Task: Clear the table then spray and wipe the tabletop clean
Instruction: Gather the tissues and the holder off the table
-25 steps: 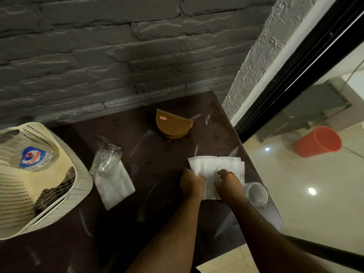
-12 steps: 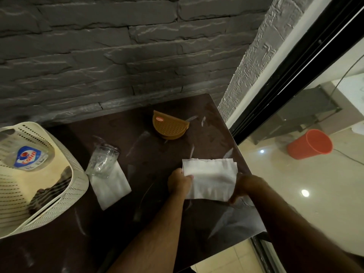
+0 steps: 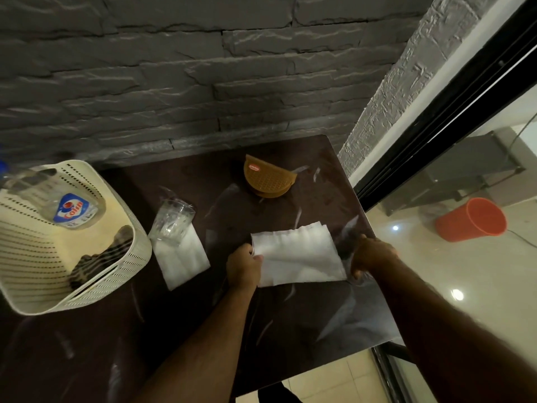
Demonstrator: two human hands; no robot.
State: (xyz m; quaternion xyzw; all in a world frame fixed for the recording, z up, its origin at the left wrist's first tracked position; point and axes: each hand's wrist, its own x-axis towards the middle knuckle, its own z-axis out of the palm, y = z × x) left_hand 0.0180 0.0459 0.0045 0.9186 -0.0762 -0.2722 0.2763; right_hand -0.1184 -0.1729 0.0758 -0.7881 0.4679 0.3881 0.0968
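This looks like a home. A small dark table (image 3: 186, 330) stands against a grey stone wall (image 3: 174, 82). Beyond the fingers, past a glass door (image 3: 453, 117), an orange bucket (image 3: 473, 219) lies on shiny floor tiles (image 3: 479, 286).

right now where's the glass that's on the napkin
In the head view the glass stands left of centre on the table, on the far corner of a white napkin, between the cream basket and the left hand.
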